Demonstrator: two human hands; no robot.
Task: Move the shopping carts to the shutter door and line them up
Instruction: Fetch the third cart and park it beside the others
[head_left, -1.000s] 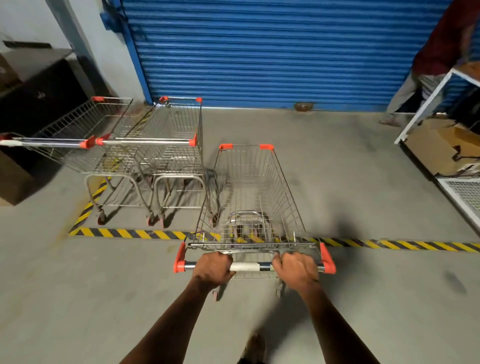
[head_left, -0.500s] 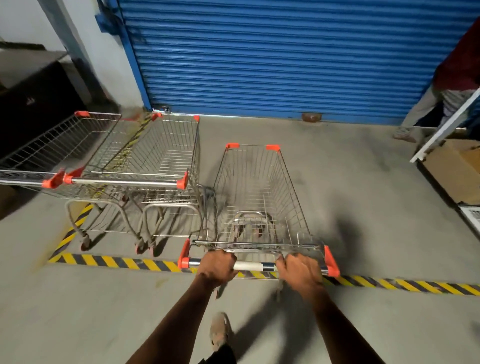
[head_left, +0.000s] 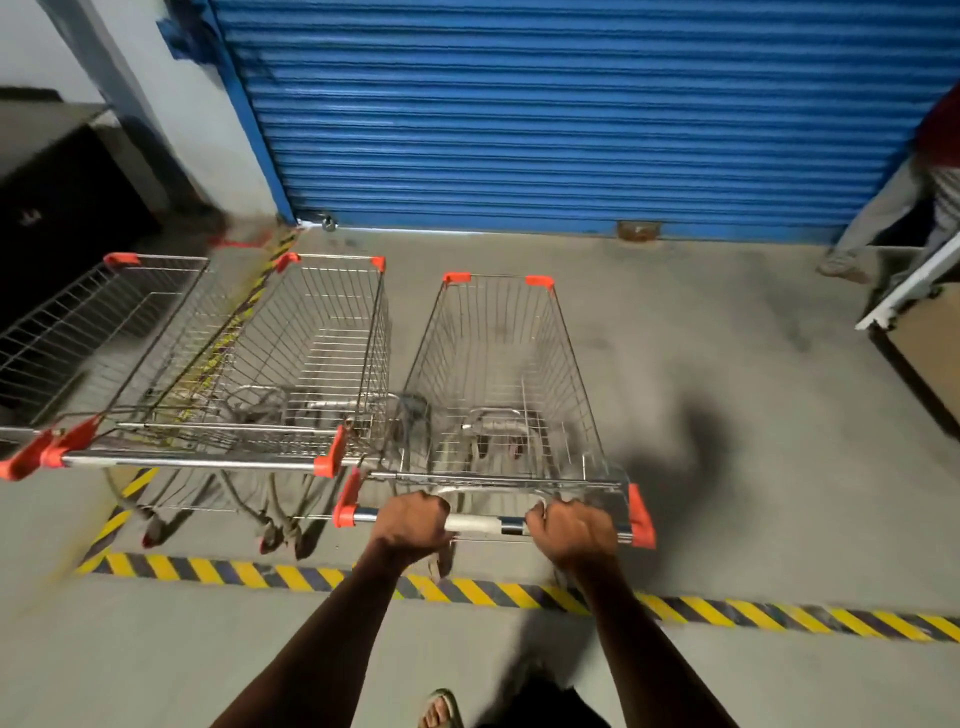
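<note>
Left hand: the left hand (head_left: 413, 525) is curling its fingers over the handle bar (head_left: 483, 523) of the pushed cart (head_left: 498, 379), gripping it near the left orange end cap.
Right hand: the right hand (head_left: 571, 530) is gripping the same bar in a closed fist, near the right orange end cap; a white sleeve on the bar is showing between the two hands.
Pushed cart: its wire basket is stretching straight ahead of both hands, nose pointing at the shutter door (head_left: 545, 114), with bare floor lying between them.
Middle cart (head_left: 311, 353): standing just beside the pushed cart, to the left of the left hand, its handle sitting slightly farther forward than the gripped bar.
Far cart (head_left: 104, 322): sitting left of the middle cart, partly cut off by the frame edge.
Hazard tape (head_left: 467, 590): running across the floor beneath the forearms, behind the hands.
Another person (head_left: 904, 197): standing ahead and well to the right of the right hand, by the door's edge.
</note>
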